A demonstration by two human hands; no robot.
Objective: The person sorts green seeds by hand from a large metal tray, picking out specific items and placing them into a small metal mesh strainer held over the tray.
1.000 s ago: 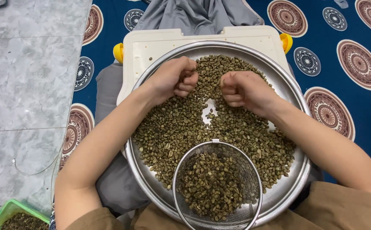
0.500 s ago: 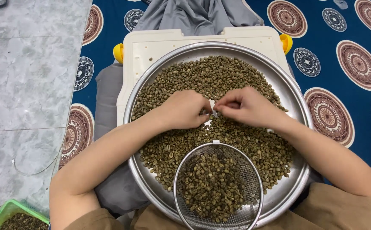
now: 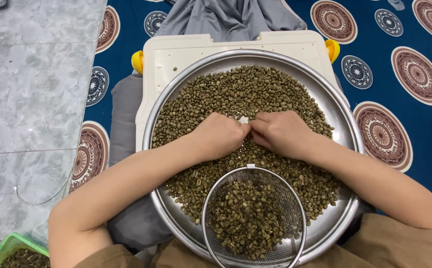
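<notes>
A big round steel tray (image 3: 345, 119) holds a spread of greenish coffee beans (image 3: 235, 94). My left hand (image 3: 220, 135) and my right hand (image 3: 280, 133) rest on the beans at the tray's middle, fingertips meeting, fingers curled down into the beans. Whether either hand pinches a bean is hidden. A round wire-mesh sieve (image 3: 300, 223) filled with darker beans sits in the tray's near part, just below both hands.
The tray rests on a white plastic board (image 3: 176, 52) with yellow knobs, over grey cloth (image 3: 226, 17). A blue mat with round patterns (image 3: 414, 74) lies to the right, grey marble floor (image 3: 32, 89) to the left. A green basket (image 3: 7, 248) of beans is at the lower left.
Both hands have come down from the far part of the tray toward its middle and closer together, dragging beans; the bare patch of metal has nearly closed.
</notes>
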